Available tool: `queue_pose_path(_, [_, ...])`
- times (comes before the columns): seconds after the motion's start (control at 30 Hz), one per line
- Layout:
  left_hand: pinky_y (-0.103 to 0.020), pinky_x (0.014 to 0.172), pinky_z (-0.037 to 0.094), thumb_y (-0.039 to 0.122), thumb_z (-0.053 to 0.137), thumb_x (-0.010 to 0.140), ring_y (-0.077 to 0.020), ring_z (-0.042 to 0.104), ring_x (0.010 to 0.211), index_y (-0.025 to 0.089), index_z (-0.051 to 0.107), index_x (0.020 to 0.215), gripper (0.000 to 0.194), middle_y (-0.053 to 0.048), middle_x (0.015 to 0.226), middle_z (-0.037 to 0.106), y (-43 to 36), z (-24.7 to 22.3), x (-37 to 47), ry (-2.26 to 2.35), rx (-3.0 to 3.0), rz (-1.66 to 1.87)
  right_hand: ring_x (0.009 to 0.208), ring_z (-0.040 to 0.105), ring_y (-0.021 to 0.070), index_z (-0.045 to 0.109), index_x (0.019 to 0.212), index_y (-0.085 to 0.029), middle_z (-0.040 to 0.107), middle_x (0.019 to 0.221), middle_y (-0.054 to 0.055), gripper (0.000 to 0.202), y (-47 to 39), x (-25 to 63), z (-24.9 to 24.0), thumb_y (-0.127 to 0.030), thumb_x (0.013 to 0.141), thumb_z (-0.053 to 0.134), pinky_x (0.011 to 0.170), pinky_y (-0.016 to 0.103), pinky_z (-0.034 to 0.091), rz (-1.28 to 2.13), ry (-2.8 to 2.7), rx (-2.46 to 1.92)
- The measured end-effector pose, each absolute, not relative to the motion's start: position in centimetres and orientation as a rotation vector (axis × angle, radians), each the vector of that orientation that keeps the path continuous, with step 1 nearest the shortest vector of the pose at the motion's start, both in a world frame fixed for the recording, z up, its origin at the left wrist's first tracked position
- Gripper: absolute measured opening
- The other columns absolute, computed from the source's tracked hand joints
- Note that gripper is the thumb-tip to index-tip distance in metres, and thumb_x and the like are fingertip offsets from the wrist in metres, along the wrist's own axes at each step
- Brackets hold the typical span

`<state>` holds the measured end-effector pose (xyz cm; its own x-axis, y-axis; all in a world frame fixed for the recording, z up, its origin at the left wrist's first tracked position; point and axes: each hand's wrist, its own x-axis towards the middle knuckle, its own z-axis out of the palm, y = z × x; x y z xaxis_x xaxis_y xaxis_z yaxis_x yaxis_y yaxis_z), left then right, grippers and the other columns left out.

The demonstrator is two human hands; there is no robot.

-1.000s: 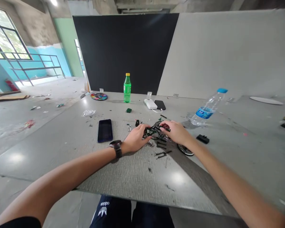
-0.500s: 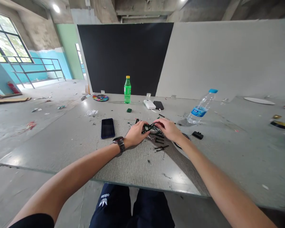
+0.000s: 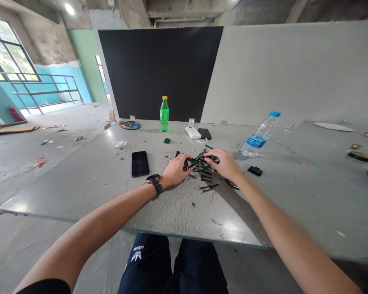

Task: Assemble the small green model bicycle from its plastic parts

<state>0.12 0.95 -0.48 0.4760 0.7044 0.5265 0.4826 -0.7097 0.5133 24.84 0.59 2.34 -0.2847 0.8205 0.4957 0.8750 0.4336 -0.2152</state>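
Note:
My left hand [image 3: 177, 169] rests on the table and closes its thumb and fingers on the left end of a dark green model bicycle frame [image 3: 198, 164]. On the other side my right hand [image 3: 223, 162] pinches the frame's right part between thumb and fingers. Its exact grip point is too small to make out. Beneath my right forearm lies a black-rimmed wheel [image 3: 232, 184], partly hidden. Several thin black parts [image 3: 206, 178] lie just in front of the frame, with more black sticks [image 3: 209, 188] closer to me.
A dark phone [image 3: 140, 163] lies left of my hands. Behind stand a green bottle [image 3: 164, 116] and a white power bank [image 3: 193, 132]. At right are a tilted clear bottle [image 3: 259, 136] and a small black block [image 3: 255, 170]. Crumpled clear plastic [image 3: 118, 144] lies at left.
My right hand has shifted slightly right, and more of the frame now shows between the hands. My left hand stays in place.

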Motion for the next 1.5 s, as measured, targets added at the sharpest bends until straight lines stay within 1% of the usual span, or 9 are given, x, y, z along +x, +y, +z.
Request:
queue_pose_path(0.1, [-0.036,0.086,0.049,0.03,0.064,0.092,-0.0217,0.06,0.092,0.018,0.054,0.12,0.032,-0.008,0.11,0.063,0.9,-0.4,0.1,1.0,2.442,1.082,0.122,0.059,0.0342,0.066,0.129,-0.02,0.065,0.131,0.015,0.044,1.0,26.5,1.9,-0.043,0.095,0.053,0.105,0.05,0.043,-0.252,-2.048,-1.751])
queue_pose_path(0.17, [-0.036,0.087,0.049,0.03,0.064,0.092,-0.0218,0.06,0.093,0.018,0.054,0.12,0.032,-0.008,0.111,0.063,0.9,-0.4,0.0,0.993,2.442,1.078,0.118,0.062,0.0344,0.063,0.134,-0.019,0.067,0.128,0.017,0.049,1.3,27.4,1.3,-0.046,0.094,0.052,0.099,0.048,0.047,-0.195,-2.023,-1.937])
queue_pose_path(0.27, [-0.036,0.087,0.05,0.031,0.064,0.091,-0.0214,0.061,0.093,0.02,0.054,0.12,0.033,-0.008,0.112,0.063,0.9,-0.5,0.0,0.996,2.428,1.065,0.104,0.068,0.0321,0.071,0.121,-0.021,0.075,0.114,0.014,0.04,1.6,27.9,0.8,-0.045,0.094,0.054,0.086,0.042,0.052,-0.125,-2.022,-1.993])
queue_pose_path(0.43, [-0.036,0.086,0.05,0.031,0.064,0.091,-0.0212,0.061,0.091,0.019,0.054,0.121,0.033,-0.008,0.109,0.063,0.8,-0.5,0.1,1.011,2.425,1.056,0.094,0.071,0.0283,0.076,0.107,-0.023,0.078,0.107,0.009,0.025,1.9,27.5,0.4,-0.031,0.089,0.061,0.078,0.037,0.053,-0.18,-2.057,-1.835])
queue_pose_path(0.7, [-0.035,0.085,0.05,0.032,0.063,0.092,-0.0211,0.062,0.09,0.019,0.054,0.122,0.034,-0.009,0.111,0.063,0.8,-0.3,0.1,1.022,2.426,1.043,0.092,0.07,0.0279,0.078,0.098,-0.022,0.077,0.104,0.009,0.028,1.3,26.8,1.3,-0.031,0.095,0.052,0.081,0.039,0.052,-0.203,-2.019,-1.669])
queue_pose_path(0.9, [-0.037,0.087,0.05,0.031,0.064,0.092,-0.0216,0.061,0.092,0.019,0.054,0.121,0.034,-0.008,0.111,0.064,0.8,-0.3,0.1,1.021,2.428,1.046,0.09,0.069,0.0277,0.076,0.103,-0.019,0.075,0.104,0.011,0.033,0.3,25.4,2.5,-0.036,0.098,0.048,0.082,0.04,0.052,-0.176,-1.938,-1.466])
queue_pose_path(1.07, [-0.037,0.088,0.05,0.03,0.065,0.091,-0.0212,0.062,0.092,0.019,0.055,0.119,0.031,-0.008,0.111,0.064,0.9,-0.4,0.1,1.011,2.396,1.066,0.081,0.068,0.0249,0.074,0.099,-0.021,0.075,0.098,0.01,0.036,-0.1,23.4,2.2,-0.049,0.097,0.051,0.074,0.037,0.053,0.013,-1.913,-1.328])
queue_pose_path(1.27, [-0.037,0.087,0.051,0.028,0.07,0.087,-0.0223,0.064,0.094,0.018,0.05,0.125,0.044,-0.009,0.109,0.065,1.3,-0.8,0.1,1.028,2.281,1.111,0.077,0.069,0.0238,0.069,0.094,-0.022,0.075,0.086,0.007,0.041,-0.7,21.6,2.1,-0.059,0.096,0.051,0.072,0.035,0.053,0.205,-1.911,-1.275])
queue_pose_path(1.5, [-0.035,0.086,0.051,0.028,0.071,0.087,-0.0207,0.063,0.093,0.018,0.055,0.118,0.037,-0.008,0.107,0.065,1.4,-0.8,0.1,1.002,2.284,1.137,0.072,0.068,0.0222,0.069,0.094,-0.021,0.075,0.083,0.006,0.039,-0.4,22.4,1.8,-0.058,0.093,0.055,0.068,0.033,0.052,0.198,-1.89,-1.328])
